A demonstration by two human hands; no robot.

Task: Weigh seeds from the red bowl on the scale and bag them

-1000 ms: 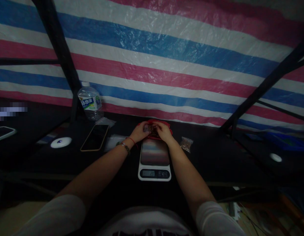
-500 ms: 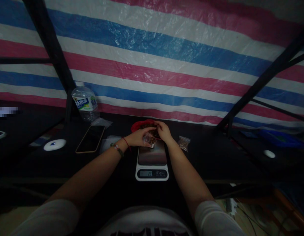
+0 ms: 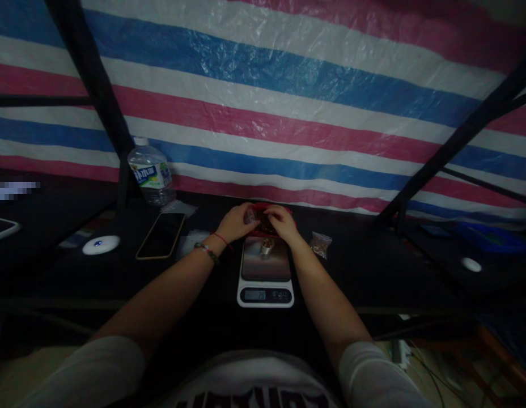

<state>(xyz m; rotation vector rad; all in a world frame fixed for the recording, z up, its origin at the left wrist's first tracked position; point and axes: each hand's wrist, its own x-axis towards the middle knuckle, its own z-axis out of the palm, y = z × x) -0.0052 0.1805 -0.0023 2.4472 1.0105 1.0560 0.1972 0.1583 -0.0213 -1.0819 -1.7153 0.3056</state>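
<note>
On black tabletop (image 3: 382,275), scale (image 3: 265,270), striped tarpaulin (image 3: 271,102) behind

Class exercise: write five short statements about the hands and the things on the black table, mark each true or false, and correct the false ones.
1. A small cup stands on the scale. True.
2. The beaded bracelet is on the right wrist. False: it is on the left wrist.
3. The left hand and the right hand are both at the red bowl. True.
4. The small clear bag lies on top of the phone with the tan edge. False: it lies to the right of the scale, apart from that phone.
5. The plastic bottle stands left of the red bowl. True.
</note>
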